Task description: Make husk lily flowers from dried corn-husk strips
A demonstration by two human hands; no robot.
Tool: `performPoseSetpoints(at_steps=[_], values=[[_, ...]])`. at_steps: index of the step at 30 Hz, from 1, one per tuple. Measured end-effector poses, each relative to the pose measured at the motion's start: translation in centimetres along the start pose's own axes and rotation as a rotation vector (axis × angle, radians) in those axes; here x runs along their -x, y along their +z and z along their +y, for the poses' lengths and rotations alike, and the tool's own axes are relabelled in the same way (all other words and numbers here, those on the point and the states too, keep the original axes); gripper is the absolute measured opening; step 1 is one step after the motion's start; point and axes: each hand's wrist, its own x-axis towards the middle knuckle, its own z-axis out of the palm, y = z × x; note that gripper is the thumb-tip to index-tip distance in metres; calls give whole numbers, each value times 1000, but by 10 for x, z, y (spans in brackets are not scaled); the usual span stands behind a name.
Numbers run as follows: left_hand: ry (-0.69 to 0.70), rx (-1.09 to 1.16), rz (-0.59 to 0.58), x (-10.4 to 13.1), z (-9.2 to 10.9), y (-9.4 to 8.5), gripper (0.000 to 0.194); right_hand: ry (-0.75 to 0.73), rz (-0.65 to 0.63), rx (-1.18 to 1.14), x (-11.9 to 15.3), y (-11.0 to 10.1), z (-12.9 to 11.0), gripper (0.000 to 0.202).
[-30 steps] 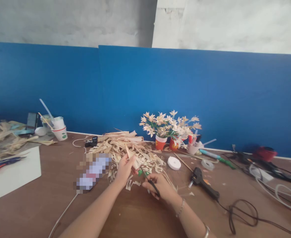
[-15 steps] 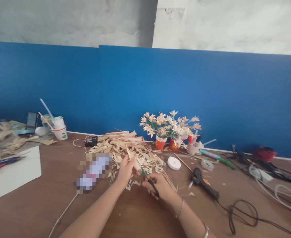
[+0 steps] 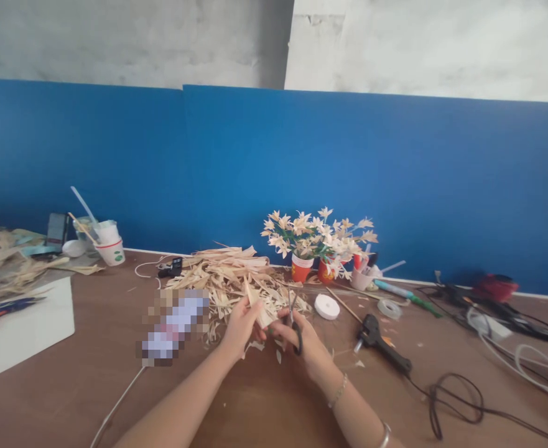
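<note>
Near the middle of the table, my left hand [image 3: 241, 323] grips a pale husk piece [image 3: 265, 316] that comes to a point at its upper end. My right hand [image 3: 304, 342] is closed around the dark handles of scissors [image 3: 297, 333], whose blades point up and away beside the husk. The fingertips of my right hand are close to the husk's lower end; whether they touch it is unclear. Behind both hands lies a heap of pale husk strips [image 3: 227, 267]. A small scrap [image 3: 278, 356] shows just below the hands.
Husk flowers [image 3: 301, 227] stand in red cups [image 3: 301, 269] at the back. A white tape roll [image 3: 326, 307] and a black glue gun [image 3: 380, 345] with its cable lie at the right. On the left are a blurred phone-like object [image 3: 175, 326], a white board [image 3: 31, 330] and a cup [image 3: 112, 252].
The scissors have swung from the husk's lower end to point upward, clear of it. My right hand has turned, and a small scrap now shows below the hands.
</note>
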Motion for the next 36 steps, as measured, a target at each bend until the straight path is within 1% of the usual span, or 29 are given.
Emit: performPoseSetpoints(at_steps=[1, 3, 7, 12, 19, 20, 22, 24, 25, 28, 33, 36], values=[[-15, -4, -42, 2, -2, 2, 35, -9, 30, -34, 0, 3, 0, 42], [-37, -1, -95, 5, -5, 6, 36, -19, 49, -86, 1, 7, 0, 48], [-62, -13, -106, 7, -7, 9, 38, -17, 32, -128, 1, 8, 3, 47], [-59, -78, -137, 5, -9, 6, 41, -16, 65, -87, -1, 6, 4, 44], [-6, -133, -90, 4, -15, 6, 37, 14, 58, -27, -4, 2, 1, 31], [3, -137, -67, 3, -15, 4, 37, 6, 61, -21, -5, 1, 2, 31], [27, -127, 24, 0, -12, 0, 36, -14, 50, -9, -7, -3, 5, 30], [47, -94, 124, -3, -8, -5, 35, -13, -5, 20, -8, -5, 9, 28], [51, -76, 143, -4, -7, -7, 35, 5, -35, 47, -8, -5, 10, 27], [33, -44, 132, -6, -5, -10, 38, 59, -86, 131, -6, -4, 11, 21], [26, -41, 93, -4, -7, -4, 41, -42, -114, 138, -3, 1, 8, 20], [30, -39, 104, -3, -8, -3, 39, 11, -131, 157, -3, 0, 9, 18]])
